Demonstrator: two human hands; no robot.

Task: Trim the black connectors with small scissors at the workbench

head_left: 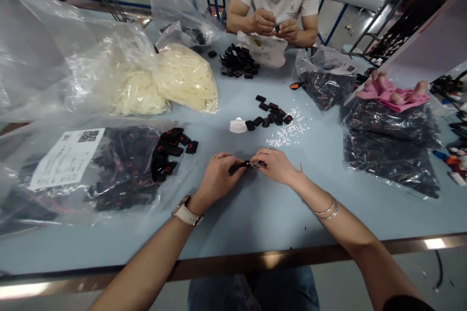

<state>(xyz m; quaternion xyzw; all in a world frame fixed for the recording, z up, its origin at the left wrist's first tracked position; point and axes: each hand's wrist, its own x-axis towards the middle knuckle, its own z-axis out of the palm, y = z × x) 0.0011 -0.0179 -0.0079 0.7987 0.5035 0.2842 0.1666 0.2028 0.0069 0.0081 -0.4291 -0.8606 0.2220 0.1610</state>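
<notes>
My left hand (223,175), with a white-strapped watch at the wrist, is closed on a small black plastic part (237,167). Close beside it, my right hand (274,164) is closed too, and a small dark object (259,163) shows at its fingertips; its kind is too small to make out. The two hands nearly meet above the blue-grey table. Just beyond them lie several loose black plastic parts (272,114) and a scatter of tiny white pieces (286,131). A small white label card (238,126) touches the nearest black parts.
On the left, an open clear bag (124,170) spills black parts; behind it are bags of cream-coloured pieces (186,77). Bags of black parts (390,150) and pink gloves (396,92) lie at right. Opposite, a co-worker (275,9) handles a small black part near a black pile (239,60).
</notes>
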